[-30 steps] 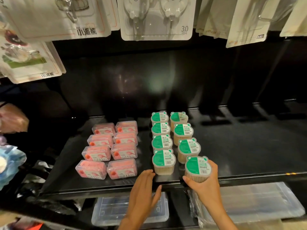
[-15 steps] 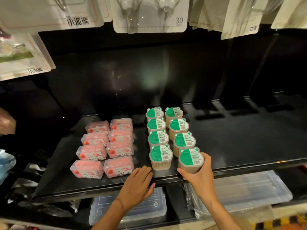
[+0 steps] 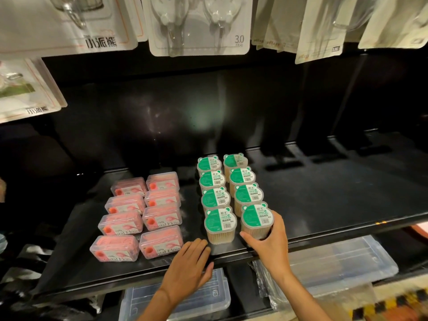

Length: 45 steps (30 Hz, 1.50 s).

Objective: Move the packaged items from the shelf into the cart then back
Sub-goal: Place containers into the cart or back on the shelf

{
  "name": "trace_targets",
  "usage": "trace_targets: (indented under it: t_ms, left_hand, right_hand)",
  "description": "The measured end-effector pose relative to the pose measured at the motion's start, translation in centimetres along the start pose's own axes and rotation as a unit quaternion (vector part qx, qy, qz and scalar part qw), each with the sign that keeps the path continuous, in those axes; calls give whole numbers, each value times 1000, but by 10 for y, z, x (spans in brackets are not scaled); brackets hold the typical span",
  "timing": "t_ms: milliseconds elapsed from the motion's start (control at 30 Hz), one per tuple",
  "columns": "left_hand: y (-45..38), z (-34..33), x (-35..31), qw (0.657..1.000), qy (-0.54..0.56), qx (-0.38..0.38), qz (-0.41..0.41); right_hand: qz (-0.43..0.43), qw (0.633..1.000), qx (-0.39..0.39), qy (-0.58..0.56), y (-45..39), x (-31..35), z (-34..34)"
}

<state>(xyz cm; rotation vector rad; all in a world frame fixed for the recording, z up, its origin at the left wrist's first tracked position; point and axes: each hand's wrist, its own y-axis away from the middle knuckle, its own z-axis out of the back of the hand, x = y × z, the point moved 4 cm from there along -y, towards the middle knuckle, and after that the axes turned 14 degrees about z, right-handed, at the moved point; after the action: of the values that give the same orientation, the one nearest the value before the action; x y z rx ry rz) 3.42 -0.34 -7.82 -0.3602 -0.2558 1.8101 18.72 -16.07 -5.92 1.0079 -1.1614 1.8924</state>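
Right hand (image 3: pixel 269 244) curled round a front green-lidded clear toothpick tub (image 3: pixel 256 220) on the black shelf (image 3: pixel 324 205), left hand (image 3: pixel 188 265) flat, fingers together, on the shelf edge beside pink floss boxes (image 3: pixel 161 242)

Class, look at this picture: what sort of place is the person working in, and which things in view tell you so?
Most likely a shop aisle. Rows of identical green-lidded clear tubs and pink clear-plastic dental floss boxes with barcode labels stand on a black display shelf, and carded clear hooks hang above.
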Motion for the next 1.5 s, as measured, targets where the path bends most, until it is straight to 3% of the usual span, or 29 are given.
trace_targets:
  t_ms: [433, 1500]
  left_hand:
    - [-1, 4, -1, 1000, 11, -15, 8]
    - [-4, 11, -5, 999, 31, 19, 40]
  right_hand:
    - [-9, 999, 4, -34, -1, -2, -6]
    - [-9, 999, -11, 36, 3, -9, -3]
